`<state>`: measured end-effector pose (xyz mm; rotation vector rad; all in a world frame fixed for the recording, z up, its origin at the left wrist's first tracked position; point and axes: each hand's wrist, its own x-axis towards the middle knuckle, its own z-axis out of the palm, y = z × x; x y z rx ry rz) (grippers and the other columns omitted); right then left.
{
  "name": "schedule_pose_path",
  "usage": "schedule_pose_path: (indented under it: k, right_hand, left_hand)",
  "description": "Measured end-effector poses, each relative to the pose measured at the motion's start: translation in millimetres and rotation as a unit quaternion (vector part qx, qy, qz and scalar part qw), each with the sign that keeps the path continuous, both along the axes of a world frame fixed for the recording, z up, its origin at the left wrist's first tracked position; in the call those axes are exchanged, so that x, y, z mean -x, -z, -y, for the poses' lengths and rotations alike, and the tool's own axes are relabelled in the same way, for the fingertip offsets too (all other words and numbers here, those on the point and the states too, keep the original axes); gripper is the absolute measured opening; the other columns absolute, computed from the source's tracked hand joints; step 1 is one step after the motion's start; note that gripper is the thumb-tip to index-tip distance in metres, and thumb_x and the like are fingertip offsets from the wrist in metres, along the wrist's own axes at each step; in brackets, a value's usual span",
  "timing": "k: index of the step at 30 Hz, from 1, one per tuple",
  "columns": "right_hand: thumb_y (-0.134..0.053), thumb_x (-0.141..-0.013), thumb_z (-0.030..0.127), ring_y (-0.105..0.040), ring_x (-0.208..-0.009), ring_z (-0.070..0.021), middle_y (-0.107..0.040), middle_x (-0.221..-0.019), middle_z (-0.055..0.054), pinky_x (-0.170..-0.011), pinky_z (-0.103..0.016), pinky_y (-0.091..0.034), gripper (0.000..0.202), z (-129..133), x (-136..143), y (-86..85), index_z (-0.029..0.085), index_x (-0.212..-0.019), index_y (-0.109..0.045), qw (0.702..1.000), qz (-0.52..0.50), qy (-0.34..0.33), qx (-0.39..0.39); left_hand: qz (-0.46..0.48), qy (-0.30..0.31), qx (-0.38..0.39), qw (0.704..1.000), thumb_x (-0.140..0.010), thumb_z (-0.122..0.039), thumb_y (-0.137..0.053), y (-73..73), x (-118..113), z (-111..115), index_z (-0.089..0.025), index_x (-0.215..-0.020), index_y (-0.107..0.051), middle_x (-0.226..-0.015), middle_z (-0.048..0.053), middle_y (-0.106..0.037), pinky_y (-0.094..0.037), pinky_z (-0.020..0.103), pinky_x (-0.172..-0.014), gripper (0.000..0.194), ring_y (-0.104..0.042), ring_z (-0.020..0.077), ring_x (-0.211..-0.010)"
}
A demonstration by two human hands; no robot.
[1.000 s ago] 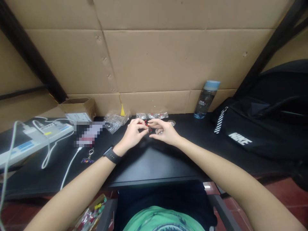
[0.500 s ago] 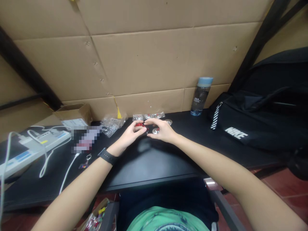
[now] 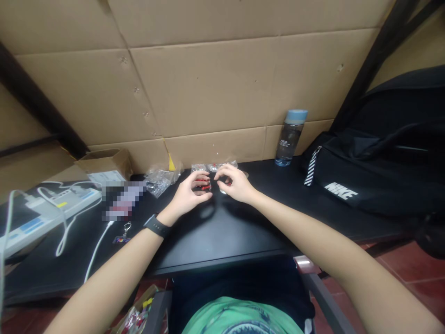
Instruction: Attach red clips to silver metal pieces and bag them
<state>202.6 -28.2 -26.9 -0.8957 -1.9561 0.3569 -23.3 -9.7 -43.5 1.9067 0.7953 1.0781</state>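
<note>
My left hand (image 3: pixel 190 191) curls its fingers around a small red-and-black object (image 3: pixel 206 187) with a thin shiny edge; its exact kind is too small to tell. Just to the right, my right hand (image 3: pixel 238 184) has thumb and fingertips brought close together. Whatever lies between them is too small and blurred to make out. Under the right fingers shows part of a small clear, round item (image 3: pixel 223 191) with a bit of red, mostly hidden. Behind both hands, small clear-wrapped pieces with red centres (image 3: pixel 212 167) lie in a row by the cardboard wall.
Crumpled clear plastic bags (image 3: pixel 160 182) and an open cardboard box (image 3: pixel 106 162) are at the back left. A white power strip (image 3: pixel 52 218) with cables lies left. A water bottle (image 3: pixel 289 139) and a black bag (image 3: pixel 375 171) stand right. The black table's front edge (image 3: pixel 222 262) is near me.
My hands have moved slightly apart; they were meeting at the red-and-black object. My right fingers have drawn closer together and now cover most of the round clear item.
</note>
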Motion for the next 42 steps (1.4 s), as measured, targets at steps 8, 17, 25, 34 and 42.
schedule_pose_path:
  k: [8, 17, 25, 34, 42]
  right_hand:
    - [-0.066, -0.091, 0.025, -0.066, -0.104, -0.0214, -0.072, -0.109, -0.008, -0.096, -0.036, -0.050, 0.014, -8.1, 4.7, 6.4, 0.018, -0.086, -0.078, 0.989, 0.007, -0.059, 0.138]
    - [-0.063, -0.093, 0.033, -0.064, -0.094, -0.0190, -0.072, -0.097, -0.004, -0.089, -0.031, -0.047, 0.019, 0.2, 9.0, 1.9, 0.017, -0.091, -0.072, 0.972, -0.052, -0.067, 0.217]
    - [-0.065, -0.092, 0.032, -0.064, -0.102, -0.0202, -0.072, -0.108, -0.005, -0.096, -0.034, -0.048, 0.017, -3.4, 7.5, 5.5, 0.017, -0.087, -0.071, 0.970, -0.057, -0.079, 0.221]
    - [-0.058, -0.093, 0.021, -0.064, -0.101, -0.0196, -0.071, -0.106, -0.006, -0.096, -0.035, -0.048, 0.013, -0.6, 12.6, 7.4, 0.016, -0.092, -0.070, 0.971, -0.020, -0.046, 0.234]
    - [-0.058, -0.092, 0.022, -0.063, -0.109, -0.0197, -0.069, -0.113, -0.006, -0.100, -0.035, -0.047, 0.012, -4.1, 12.8, 10.0, 0.017, -0.087, -0.068, 0.970, -0.037, -0.057, 0.232]
  left_hand:
    - [-0.022, 0.009, -0.110, 0.994, -0.077, -0.018, -0.074, -8.5, -2.2, 9.8, -0.022, -0.114, -0.070, -0.127, 0.010, -0.057, -0.067, 0.037, -0.083, 0.038, -0.062, 0.0265, -0.119]
    - [-0.051, 0.012, -0.170, 0.984, -0.077, -0.013, -0.070, -10.5, -6.1, 15.5, -0.023, -0.109, -0.072, -0.127, 0.010, -0.057, -0.066, 0.036, -0.084, 0.033, -0.063, 0.0253, -0.116]
    - [-0.062, 0.012, -0.184, 0.981, -0.076, -0.013, -0.071, -9.2, -7.3, 15.3, -0.023, -0.109, -0.071, -0.125, 0.010, -0.057, -0.065, 0.035, -0.081, 0.034, -0.062, 0.0250, -0.116]
    - [-0.096, 0.007, -0.208, 0.973, -0.078, -0.013, -0.071, -9.0, -8.0, 15.0, -0.023, -0.106, -0.069, -0.123, 0.009, -0.058, -0.063, 0.036, -0.085, 0.030, -0.063, 0.0243, -0.114]
    - [-0.087, 0.001, -0.209, 0.974, -0.079, -0.013, -0.071, -10.4, -10.2, 17.9, -0.023, -0.106, -0.069, -0.123, 0.009, -0.057, -0.064, 0.034, -0.084, 0.029, -0.062, 0.0239, -0.115]
